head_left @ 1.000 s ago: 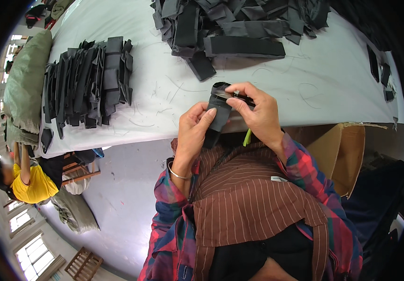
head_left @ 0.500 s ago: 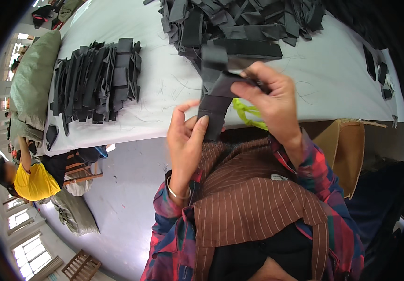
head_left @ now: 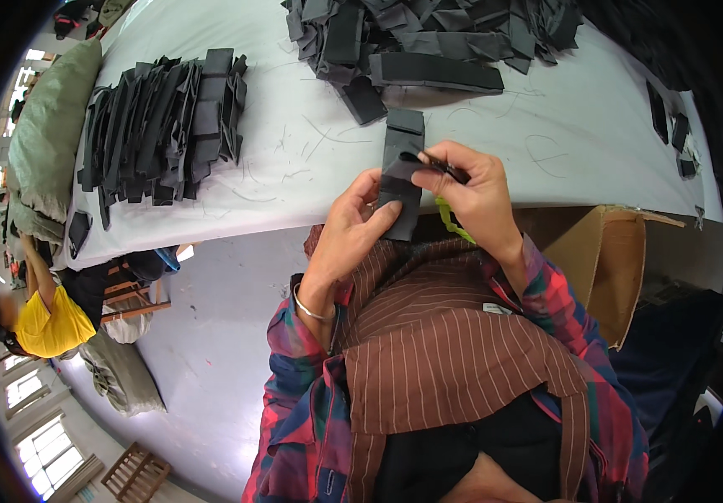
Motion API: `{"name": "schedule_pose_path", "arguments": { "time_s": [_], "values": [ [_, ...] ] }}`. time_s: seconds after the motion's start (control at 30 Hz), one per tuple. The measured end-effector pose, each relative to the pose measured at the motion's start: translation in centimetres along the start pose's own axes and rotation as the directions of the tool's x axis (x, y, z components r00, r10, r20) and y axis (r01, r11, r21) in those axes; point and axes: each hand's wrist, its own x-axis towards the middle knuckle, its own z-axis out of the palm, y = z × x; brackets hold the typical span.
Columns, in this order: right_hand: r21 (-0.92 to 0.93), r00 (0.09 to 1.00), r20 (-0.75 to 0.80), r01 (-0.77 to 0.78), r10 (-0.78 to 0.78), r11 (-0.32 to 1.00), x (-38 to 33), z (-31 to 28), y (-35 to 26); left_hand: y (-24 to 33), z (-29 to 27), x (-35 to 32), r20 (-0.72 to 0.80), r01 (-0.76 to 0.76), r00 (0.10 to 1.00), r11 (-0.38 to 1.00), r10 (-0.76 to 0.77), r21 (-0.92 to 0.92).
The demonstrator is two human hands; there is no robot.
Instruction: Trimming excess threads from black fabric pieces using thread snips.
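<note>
A dark grey fabric strip [head_left: 403,130] with stitched cross folds hangs upright before me at the table's front edge. My left hand [head_left: 355,220] pinches its lower part, thumb on top and fingers behind. At the strip's middle, my right hand [head_left: 472,189] has its thumb and fingertips closed at a raised fold. A slim dark tool [head_left: 454,170] lies within that same hand; most of it is hidden, so its exact kind is unclear. From under the right hand hangs a lime-green ribbon [head_left: 452,221].
Beyond my hands, a loose heap of dark strips [head_left: 454,38] covers the white table [head_left: 294,109]. Stacked strips [head_left: 160,126] stand to the left, near a phone-like black object [head_left: 79,233]. An open cardboard box [head_left: 613,277] is at right. A person in yellow [head_left: 56,323] works far left.
The strip has straightened upright from a bent, blurred position. My right hand has come slightly down and left, and my left hand has shifted right along the strip.
</note>
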Motion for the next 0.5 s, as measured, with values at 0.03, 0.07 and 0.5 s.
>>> {"name": "schedule_pose_path", "arguments": {
  "time_s": [0.03,0.07,0.5],
  "values": [
    [-0.079,0.993,0.061,0.108,-0.103,0.991,-0.2,-0.2,0.1,0.2,0.0,0.3,0.000,0.046,0.999,0.998,-0.046,-0.032],
    [-0.148,0.971,0.130,0.218,-0.200,0.965,-0.4,-0.4,0.1,0.2,-0.1,0.6,0.001,0.092,0.996,0.994,-0.092,-0.063],
    [-0.200,0.945,0.236,0.277,-0.229,0.940,-2.4,-1.7,1.2,-0.7,0.9,1.1,-0.201,-0.106,0.978,0.956,0.052,-0.273]
  ]
}}
